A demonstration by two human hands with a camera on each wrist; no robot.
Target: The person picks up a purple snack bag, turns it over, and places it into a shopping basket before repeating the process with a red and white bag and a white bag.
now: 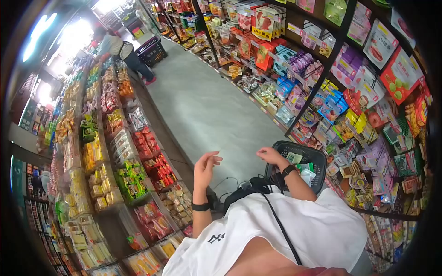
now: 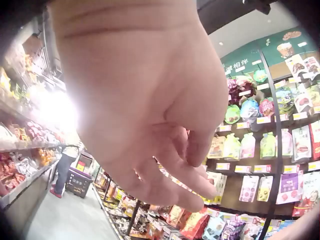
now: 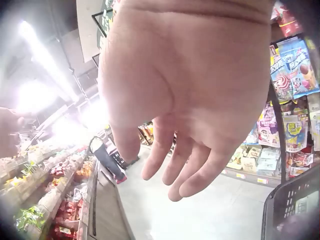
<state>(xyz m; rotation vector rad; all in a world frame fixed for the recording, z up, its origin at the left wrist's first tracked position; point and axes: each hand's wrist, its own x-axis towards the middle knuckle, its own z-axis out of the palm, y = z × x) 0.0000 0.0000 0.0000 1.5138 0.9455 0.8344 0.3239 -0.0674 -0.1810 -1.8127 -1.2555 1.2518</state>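
Observation:
Both hands are raised in front of the white shirt (image 1: 276,221) over the aisle floor. The left hand (image 1: 205,171) has its fingers loosely bent, with nothing in them. In the left wrist view that hand (image 2: 145,100) shows its palm and relaxed fingers. To its right, the right hand (image 1: 272,156) is also bare of any object. Its fingers (image 3: 172,157) hang down, slightly spread, in the right wrist view. A dark shopping basket (image 1: 324,162) stands beside the right forearm, with several packets (image 1: 306,171) inside. Black bands circle both wrists.
Sloping bins of wrapped snacks (image 1: 133,177) line the left side. Hanging snack bags (image 1: 331,108) fill a rack on the right. Grey floor (image 1: 193,101) runs between them. Farther along, another person (image 1: 119,48) bends near the bins beside a dark basket (image 1: 152,51).

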